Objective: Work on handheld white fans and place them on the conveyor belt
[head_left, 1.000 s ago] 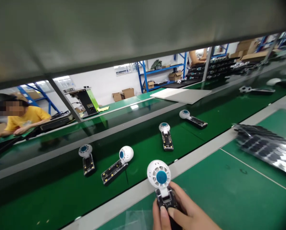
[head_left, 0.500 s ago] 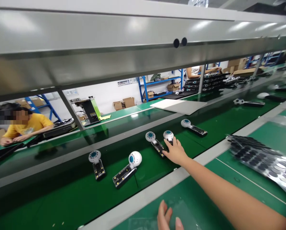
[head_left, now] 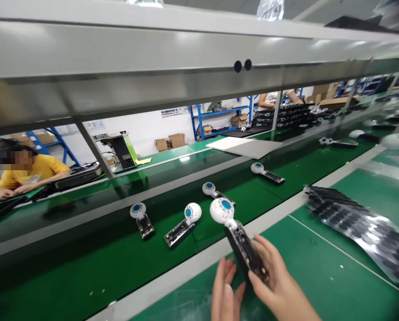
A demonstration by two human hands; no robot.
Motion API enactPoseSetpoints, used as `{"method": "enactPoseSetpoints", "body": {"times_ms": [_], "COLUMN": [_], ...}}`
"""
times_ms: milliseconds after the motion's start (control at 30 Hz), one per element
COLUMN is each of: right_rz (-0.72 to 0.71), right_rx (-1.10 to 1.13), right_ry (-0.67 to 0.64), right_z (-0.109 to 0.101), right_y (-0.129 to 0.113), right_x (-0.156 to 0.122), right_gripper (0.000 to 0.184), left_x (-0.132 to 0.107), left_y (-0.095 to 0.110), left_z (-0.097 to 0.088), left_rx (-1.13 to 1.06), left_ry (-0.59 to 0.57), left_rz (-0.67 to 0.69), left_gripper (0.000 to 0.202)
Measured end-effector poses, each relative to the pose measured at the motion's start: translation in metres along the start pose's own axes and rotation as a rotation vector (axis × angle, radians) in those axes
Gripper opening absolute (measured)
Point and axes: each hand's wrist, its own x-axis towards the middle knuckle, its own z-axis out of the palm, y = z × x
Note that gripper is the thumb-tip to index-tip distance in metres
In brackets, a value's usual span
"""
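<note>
A device with a round white head and a black open-backed handle point(head_left: 244, 250) is gripped in my right hand point(head_left: 274, 281), its head pointing up and away over the belt edge. Thumb and fingers hold the handle at its lower end. Just left of the handle, my left hand point(head_left: 228, 290) is raised with its fingers apart; whether it touches the device I cannot tell. On the green conveyor belt point(head_left: 95, 267) lie similar devices: one behind the held one point(head_left: 209, 188), one to the left point(head_left: 179, 232), and another farther left point(head_left: 142, 221).
Sheets of round black stickers point(head_left: 360, 227) lie on the green bench at right. A metal beam point(head_left: 152, 58) spans overhead. White boards point(head_left: 244, 146) rest beyond the belt. A person in a yellow shirt point(head_left: 49, 167) sits across at left. More devices point(head_left: 268, 174) lie along the belt.
My right hand has picked a device up from the belt and brought it back toward my left hand. The view has shifted slightly. A white-headed device now shows at the right edge.
</note>
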Motion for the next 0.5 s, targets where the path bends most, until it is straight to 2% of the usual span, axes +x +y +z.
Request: {"method": "enactPoseSetpoints", "body": {"times_ms": [100,167,300,400,500], "right_rz": [-0.024,-0.04,0.02,0.045,0.072], "right_rx": [0.01,-0.12,-0.413,-0.499,-0.509], "right_ry": [-0.087,-0.167,-0.416,-0.593,-0.632], "right_z": [0.006,-0.005,-0.035,-0.044,-0.043], "right_y": [-0.01,-0.016,-0.022,-0.021,-0.017], "right_x": [-0.044,-0.053,-0.05,-0.048,-0.046], "right_gripper": [0.052,0.047,0.024,0.026,0.03], "left_x": [-0.008,-0.01,-0.008,-0.006,-0.007], "left_y": [0.011,0.018,0.028,0.031,0.03], "left_z": [0.005,0.004,0.001,0.001,0.003], "left_rx": [-0.103,-0.088,-0.001,0.03,0.051], "left_ry": [-0.165,-0.181,-0.102,-0.11,-0.113], "left_rz": [-0.114,-0.172,-0.196,-0.235,-0.28], "left_gripper": [0.067,0.062,0.045,0.028,0.029]}}
